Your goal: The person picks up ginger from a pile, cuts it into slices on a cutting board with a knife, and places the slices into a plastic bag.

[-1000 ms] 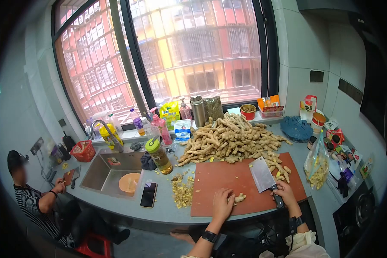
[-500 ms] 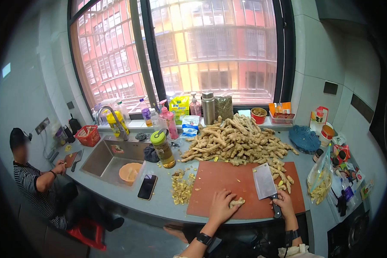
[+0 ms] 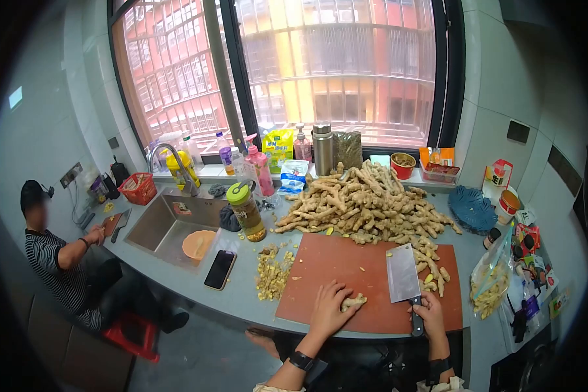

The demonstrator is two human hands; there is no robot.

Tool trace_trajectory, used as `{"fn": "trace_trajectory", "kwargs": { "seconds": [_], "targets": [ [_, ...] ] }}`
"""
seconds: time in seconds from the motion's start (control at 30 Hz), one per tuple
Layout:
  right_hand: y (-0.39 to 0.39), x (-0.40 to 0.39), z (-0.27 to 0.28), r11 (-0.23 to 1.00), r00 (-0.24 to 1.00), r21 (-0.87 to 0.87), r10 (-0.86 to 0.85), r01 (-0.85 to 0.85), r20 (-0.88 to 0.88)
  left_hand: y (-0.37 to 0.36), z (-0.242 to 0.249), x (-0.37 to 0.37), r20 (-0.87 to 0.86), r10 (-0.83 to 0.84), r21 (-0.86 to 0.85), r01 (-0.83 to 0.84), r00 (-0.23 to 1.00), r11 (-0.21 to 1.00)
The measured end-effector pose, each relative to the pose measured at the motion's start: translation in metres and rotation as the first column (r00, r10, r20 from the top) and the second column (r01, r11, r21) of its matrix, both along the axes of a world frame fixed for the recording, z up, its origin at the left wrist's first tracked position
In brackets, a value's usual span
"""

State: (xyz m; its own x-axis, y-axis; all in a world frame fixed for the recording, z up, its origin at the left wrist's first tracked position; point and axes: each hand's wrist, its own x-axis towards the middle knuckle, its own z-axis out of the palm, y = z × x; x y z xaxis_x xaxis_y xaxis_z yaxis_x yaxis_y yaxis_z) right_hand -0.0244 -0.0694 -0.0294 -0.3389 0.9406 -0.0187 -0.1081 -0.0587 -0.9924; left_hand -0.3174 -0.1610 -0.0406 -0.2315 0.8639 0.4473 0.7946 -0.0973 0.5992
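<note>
A reddish-brown cutting board (image 3: 320,261) lies at the counter's front edge. My left hand (image 3: 331,310) rests on it, its fingers closed on a small ginger piece (image 3: 353,302). My right hand (image 3: 429,315) grips the black handle of a cleaver (image 3: 404,274), whose broad blade lies over the board and points away from me. Ginger roots (image 3: 366,202) are heaped behind the board, and several loose pieces (image 3: 430,264) lie right of the blade. Chopped ginger bits (image 3: 273,273) are spread left of the board.
Left of the board are a phone (image 3: 220,270), a green-lidded jar (image 3: 247,212) and a sink (image 3: 166,228) with an orange bowl (image 3: 199,244). A seated person (image 3: 59,261) works at far left. A plastic bag (image 3: 490,287) and blue dish (image 3: 472,210) stand right.
The camera view has shifted slightly. My left hand and the ginger piece appear slightly farther left on the board. My right hand still holds the cleaver in much the same place.
</note>
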Motion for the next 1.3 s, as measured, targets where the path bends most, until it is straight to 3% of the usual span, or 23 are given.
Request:
{"fn": "trace_trajectory", "kwargs": {
  "seconds": [0.83,1.07,1.13,1.2,1.3],
  "targets": [
    [0.001,0.002,0.001,1.000,0.999,0.015,0.006,-0.007,0.036,-0.003,0.007,0.000,-0.038,-0.007,-0.020,0.006,0.999,1.000],
    [0.004,0.007,-0.004,0.999,0.998,-0.007,0.042,-0.042,0.039,-0.001,0.008,-0.003,0.029,-0.054,0.008,0.054,0.998,0.999],
    [0.006,0.004,-0.008,0.998,0.999,0.064,0.024,-0.027,0.038,-0.005,0.005,-0.003,0.028,-0.043,0.015,0.043,0.999,0.999],
    [0.002,0.004,0.006,0.999,0.996,0.007,0.032,-0.033,0.086,-0.007,0.008,-0.002,0.078,-0.035,-0.001,0.036,0.996,0.999],
    [0.001,0.003,0.012,0.998,0.999,-0.024,0.052,-0.052,-0.002,-0.007,0.007,0.001,0.111,-0.011,0.007,0.010,0.994,1.000]
  ]
}}
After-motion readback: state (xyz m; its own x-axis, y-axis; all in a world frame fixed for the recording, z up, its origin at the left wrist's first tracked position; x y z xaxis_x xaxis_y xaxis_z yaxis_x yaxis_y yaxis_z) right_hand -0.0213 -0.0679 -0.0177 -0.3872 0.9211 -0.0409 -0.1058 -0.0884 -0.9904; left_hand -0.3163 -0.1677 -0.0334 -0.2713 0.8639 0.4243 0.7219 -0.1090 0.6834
